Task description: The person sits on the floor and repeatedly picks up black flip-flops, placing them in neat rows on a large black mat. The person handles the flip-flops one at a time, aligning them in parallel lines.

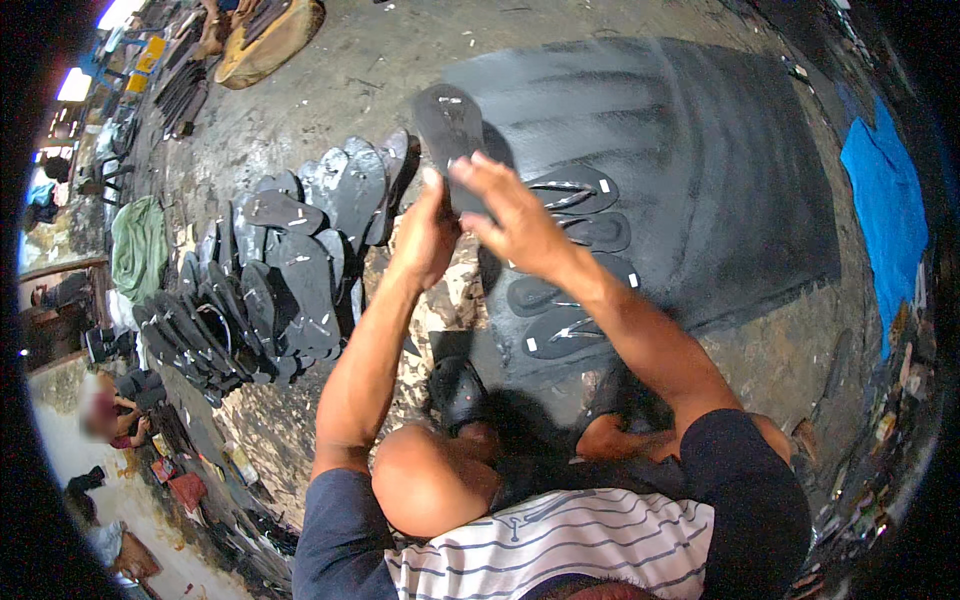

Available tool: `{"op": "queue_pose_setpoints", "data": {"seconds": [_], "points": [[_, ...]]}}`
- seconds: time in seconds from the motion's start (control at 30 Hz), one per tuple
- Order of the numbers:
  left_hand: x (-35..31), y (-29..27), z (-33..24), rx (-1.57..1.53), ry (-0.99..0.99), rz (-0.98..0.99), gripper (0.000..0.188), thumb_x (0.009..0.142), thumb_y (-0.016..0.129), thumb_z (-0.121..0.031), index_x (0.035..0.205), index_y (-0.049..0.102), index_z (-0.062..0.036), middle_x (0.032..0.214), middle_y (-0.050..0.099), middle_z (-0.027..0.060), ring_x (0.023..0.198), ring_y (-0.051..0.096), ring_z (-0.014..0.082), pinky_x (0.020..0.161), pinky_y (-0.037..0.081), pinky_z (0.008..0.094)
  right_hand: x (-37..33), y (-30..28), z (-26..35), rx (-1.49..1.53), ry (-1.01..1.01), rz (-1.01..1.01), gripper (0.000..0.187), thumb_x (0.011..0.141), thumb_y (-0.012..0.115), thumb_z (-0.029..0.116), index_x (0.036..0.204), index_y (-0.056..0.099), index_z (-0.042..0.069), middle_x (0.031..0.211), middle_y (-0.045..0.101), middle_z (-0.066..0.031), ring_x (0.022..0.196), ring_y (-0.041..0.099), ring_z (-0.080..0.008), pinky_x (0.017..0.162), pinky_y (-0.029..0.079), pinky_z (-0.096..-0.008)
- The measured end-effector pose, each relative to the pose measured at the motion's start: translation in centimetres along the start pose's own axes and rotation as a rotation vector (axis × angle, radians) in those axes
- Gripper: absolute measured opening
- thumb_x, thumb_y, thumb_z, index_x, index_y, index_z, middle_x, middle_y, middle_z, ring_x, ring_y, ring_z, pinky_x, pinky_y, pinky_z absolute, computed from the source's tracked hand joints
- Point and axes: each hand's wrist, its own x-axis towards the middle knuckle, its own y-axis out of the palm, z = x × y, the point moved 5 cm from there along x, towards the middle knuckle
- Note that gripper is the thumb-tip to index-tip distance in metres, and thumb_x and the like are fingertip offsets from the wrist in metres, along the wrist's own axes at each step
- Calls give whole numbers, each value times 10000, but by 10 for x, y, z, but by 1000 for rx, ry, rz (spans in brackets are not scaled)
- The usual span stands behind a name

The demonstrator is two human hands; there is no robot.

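Observation:
A black flip-flop sole (447, 125) is held up in front of me, its flat face toward the camera. My left hand (425, 235) grips its lower edge. My right hand (500, 205) is on the same lower edge with fingers spread over it. Below my hands, several finished black flip-flops with straps (575, 190) lie in a column on a large black rubber sheet (700, 160). To my left is a heap of strapless black soles (290, 270).
A second stack of black sandals (185, 340) lies lower left. A green cloth (138, 245) sits at far left, a blue cloth (885, 200) at far right. A person sits at the lower left edge. My bare knees and feet are below my arms.

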Motion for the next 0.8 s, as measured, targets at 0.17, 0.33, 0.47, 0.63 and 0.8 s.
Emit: {"op": "queue_pose_setpoints", "data": {"seconds": [0.17, 0.33, 0.47, 0.63, 0.8], "points": [[76, -48, -17, 725, 373, -294, 494, 920, 682, -288, 1301, 569, 6, 1101, 655, 77, 946, 616, 147, 837, 491, 303, -14, -88, -125, 384, 556, -320, 340, 967, 500, 155, 1294, 495, 62, 1200, 536, -144, 1139, 548, -278, 942, 481, -406], [119, -73, 50, 481, -8, -142, 370, 864, 750, -243, 1150, 672, -22, 1018, 681, 58, 937, 630, 161, 828, 500, 307, -44, -101, -205, 782, 921, -255, 354, 998, 471, 118, 1351, 454, 113, 1275, 486, -90, 1111, 564, -201, 810, 592, -401], [143, -81, 77, 497, -55, -217, 307, 832, 779, -168, 1062, 674, 6, 857, 678, 20, 716, 603, 97, 646, 511, 248, -53, -88, -237, 620, 940, -213, 409, 987, 487, 82, 1390, 420, 104, 1327, 457, -106, 1133, 553, -214, 844, 582, -398], [152, -91, 92, 567, -50, -276, 246, 825, 784, -153, 978, 675, 7, 794, 660, 6, 657, 571, 78, 595, 480, 223, -61, -70, -263, 599, 1026, -181, 444, 974, 498, 65, 1404, 390, 89, 1398, 388, -147, 1189, 506, -263, 874, 576, -422], [148, -82, 88, 632, -50, -301, 240, 827, 781, -143, 975, 672, 11, 753, 644, -1, 637, 555, 61, 579, 458, 201, -67, -66, -265, 622, 1049, -217, 438, 975, 496, 56, 1397, 383, 80, 1384, 402, -128, 1146, 529, -232, 881, 579, -413]]}}
